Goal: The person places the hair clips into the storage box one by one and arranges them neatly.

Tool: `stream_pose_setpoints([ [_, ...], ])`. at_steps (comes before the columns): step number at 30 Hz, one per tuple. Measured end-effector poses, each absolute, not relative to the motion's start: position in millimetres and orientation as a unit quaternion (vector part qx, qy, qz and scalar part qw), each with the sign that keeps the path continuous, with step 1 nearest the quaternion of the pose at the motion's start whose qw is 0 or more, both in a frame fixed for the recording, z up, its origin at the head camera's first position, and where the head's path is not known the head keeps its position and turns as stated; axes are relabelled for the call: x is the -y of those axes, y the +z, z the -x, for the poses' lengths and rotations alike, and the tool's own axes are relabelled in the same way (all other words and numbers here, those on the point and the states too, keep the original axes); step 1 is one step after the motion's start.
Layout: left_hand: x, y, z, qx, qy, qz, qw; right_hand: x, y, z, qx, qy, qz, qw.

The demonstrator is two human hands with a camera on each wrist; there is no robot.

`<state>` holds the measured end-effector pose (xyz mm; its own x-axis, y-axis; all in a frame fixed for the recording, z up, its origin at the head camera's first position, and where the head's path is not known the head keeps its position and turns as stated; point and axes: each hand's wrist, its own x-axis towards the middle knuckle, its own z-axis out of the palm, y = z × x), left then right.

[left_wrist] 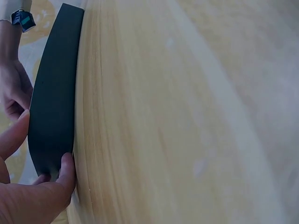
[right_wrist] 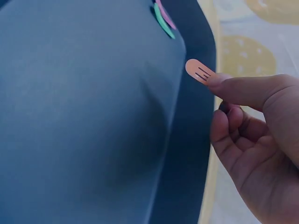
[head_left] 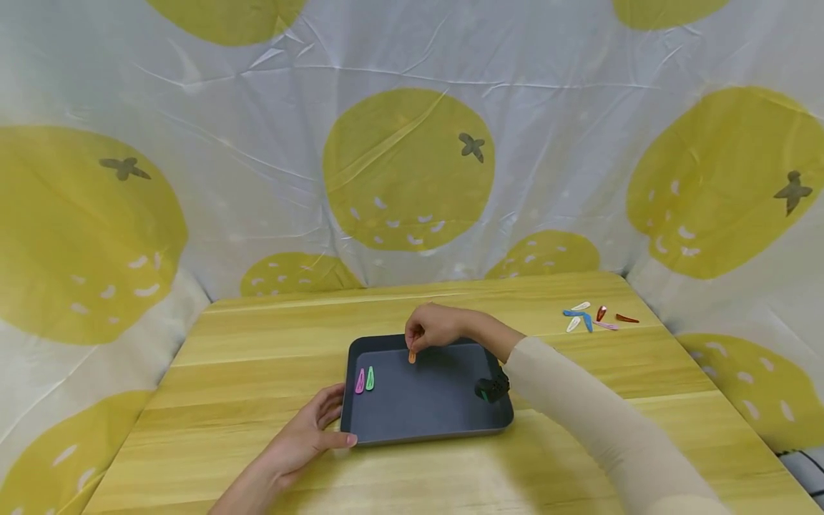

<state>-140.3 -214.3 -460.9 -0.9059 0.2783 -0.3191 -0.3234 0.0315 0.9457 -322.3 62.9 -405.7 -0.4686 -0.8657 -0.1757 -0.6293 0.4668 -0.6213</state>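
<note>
The right grip [head_left: 440, 326] pinches one end of the orange clip [right_wrist: 195, 68], probably light, stiff, slippery; ends suit holding. Left grip [head_left: 311, 430] holds the tray [head_left: 418, 409] beneath.

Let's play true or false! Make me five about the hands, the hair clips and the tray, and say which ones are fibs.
1. The right hand pinches an orange hair clip. True.
2. A pink hair clip and a green hair clip lie side by side in the dark gray tray. True.
3. The left hand holds the green hair clip. False: it grips the dark gray tray's edge.
4. Every hair clip is in the tray. False: blue hair clips lie on the wooden table.
5. The orange hair clip is above the table, outside the tray's outline. False: it is over the tray.
</note>
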Motion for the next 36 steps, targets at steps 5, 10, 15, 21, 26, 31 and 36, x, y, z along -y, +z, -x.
stream_pose_setpoints([
  [5, 212.4, -460.3, 141.6, -0.691, 0.691, 0.018, 0.211, -46.5, -414.8, 320.5, -0.831, -0.213, 0.457, 0.236],
  [10, 212.3, -459.2, 141.7, -0.690, 0.692, 0.015, 0.211, -31.0, -415.7, 315.3, -0.832, -0.180, 0.472, 0.230],
  [15, 213.8, -458.4, 140.3, -0.686, 0.694, 0.014, 0.216, -14.5, -418.2, 307.2, -0.818, -0.154, 0.493, 0.253],
  [21, 215.0, -458.1, 140.5, -0.685, 0.695, 0.014, 0.219, 4.2, -422.8, 304.9, -0.820, -0.124, 0.504, 0.239],
  [26, 216.3, -459.1, 140.1, -0.685, 0.695, 0.008, 0.221, 16.2, -426.8, 305.1, -0.824, -0.094, 0.513, 0.223],
  [31, 215.6, -460.6, 139.7, -0.687, 0.693, 0.007, 0.219, 21.0, -431.3, 303.4, -0.834, -0.079, 0.501, 0.216],
  [36, 214.2, -462.0, 139.5, -0.685, 0.695, 0.003, 0.218, 18.1, -435.0, 301.8, -0.846, -0.089, 0.483, 0.207],
])
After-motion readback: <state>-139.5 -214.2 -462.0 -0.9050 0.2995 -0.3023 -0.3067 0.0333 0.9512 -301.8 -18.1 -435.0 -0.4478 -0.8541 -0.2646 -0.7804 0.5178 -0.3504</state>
